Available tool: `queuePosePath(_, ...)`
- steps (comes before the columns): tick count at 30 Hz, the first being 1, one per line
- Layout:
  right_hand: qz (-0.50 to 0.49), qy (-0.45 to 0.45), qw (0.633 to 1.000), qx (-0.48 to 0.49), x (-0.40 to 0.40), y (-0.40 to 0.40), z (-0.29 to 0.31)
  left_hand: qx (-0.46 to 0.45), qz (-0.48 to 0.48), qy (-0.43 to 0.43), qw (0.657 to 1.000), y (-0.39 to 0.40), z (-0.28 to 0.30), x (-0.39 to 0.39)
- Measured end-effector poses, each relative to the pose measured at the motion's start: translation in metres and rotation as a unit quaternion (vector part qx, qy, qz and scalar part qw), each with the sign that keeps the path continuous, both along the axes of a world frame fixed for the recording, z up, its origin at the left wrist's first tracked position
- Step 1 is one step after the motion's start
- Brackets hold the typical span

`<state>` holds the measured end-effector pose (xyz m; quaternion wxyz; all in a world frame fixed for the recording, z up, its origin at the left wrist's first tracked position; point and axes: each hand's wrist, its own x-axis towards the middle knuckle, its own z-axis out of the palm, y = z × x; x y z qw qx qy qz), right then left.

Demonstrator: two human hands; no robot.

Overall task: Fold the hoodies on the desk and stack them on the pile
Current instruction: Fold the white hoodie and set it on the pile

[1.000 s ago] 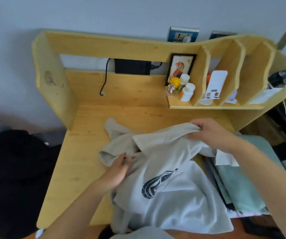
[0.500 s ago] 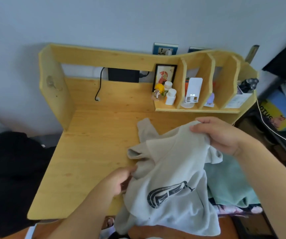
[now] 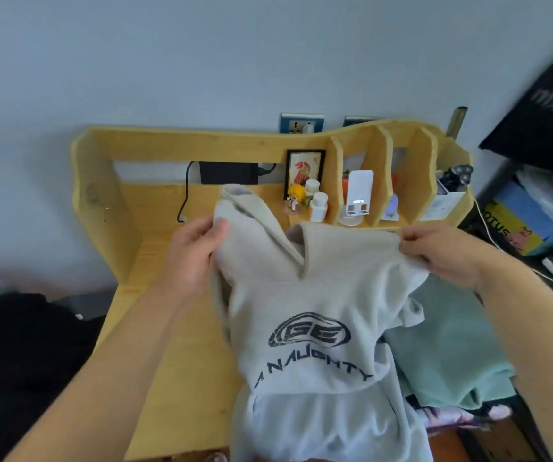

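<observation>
1. Wooden desk (image 3: 181,361) spans the view, its shelf at the back.
2. Grey hoodie (image 3: 308,331) hangs above the desk, printed front facing us, hood flopped left.
3. Green folded pile (image 3: 448,348) sits right of it.
4. Left hand (image 3: 191,255) grips one shoulder.
5. Right hand (image 3: 441,255) pinches the other.

**One head view — forward and down**

You have a single wide-angle camera, worn on the head, looking down over the desk (image 3: 175,345) toward the wall (image 3: 201,61) — close in, with both forearms entering from the bottom corners.
</observation>
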<state>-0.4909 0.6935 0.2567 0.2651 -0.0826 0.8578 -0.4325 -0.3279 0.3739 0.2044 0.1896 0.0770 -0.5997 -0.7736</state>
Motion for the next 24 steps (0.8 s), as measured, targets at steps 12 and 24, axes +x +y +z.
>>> queuePosePath(12, 0.097, 0.25, 0.945, 0.186, -0.005, -0.006, -0.02, -0.103, -0.215, -0.3, 0.924, -0.029, -0.014, -0.001)
queuePosePath(24, 0.044, 0.442, 0.89, -0.101, 0.013, 0.001, 0.138, -0.719, 0.236, 0.012, 0.654, -0.045, 0.2, 0.021)
